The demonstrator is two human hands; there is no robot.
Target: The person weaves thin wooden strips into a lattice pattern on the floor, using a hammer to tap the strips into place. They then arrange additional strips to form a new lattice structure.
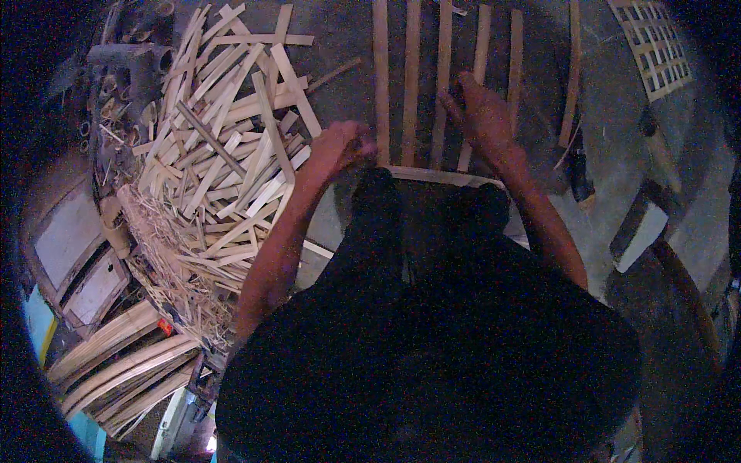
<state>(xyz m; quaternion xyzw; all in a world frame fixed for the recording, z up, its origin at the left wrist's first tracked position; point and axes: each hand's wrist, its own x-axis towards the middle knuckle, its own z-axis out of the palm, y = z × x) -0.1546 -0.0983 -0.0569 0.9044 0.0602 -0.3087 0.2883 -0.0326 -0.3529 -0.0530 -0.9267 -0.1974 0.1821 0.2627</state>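
Several long, flat wooden strips [411,85] lie roughly parallel on the floor, running away from me. A crosswise strip [440,177] spans their near ends, just in front of my knees. My left hand [346,147] is beside the leftmost long strip, its curled fingers blurred, so whether they hold anything is unclear. My right hand [480,116] hovers over or rests on the strips right of the middle; its thumb and fingers look apart, with nothing visible between them. Part of the strips beneath that hand is hidden.
A large heap of short, pale wooden strips [231,154] fills the left side, with shavings [170,239] below it. Bundled curved strips [127,363] lie at lower left. To the right are a woven lattice panel [654,46] and a pale-faced block [641,235].
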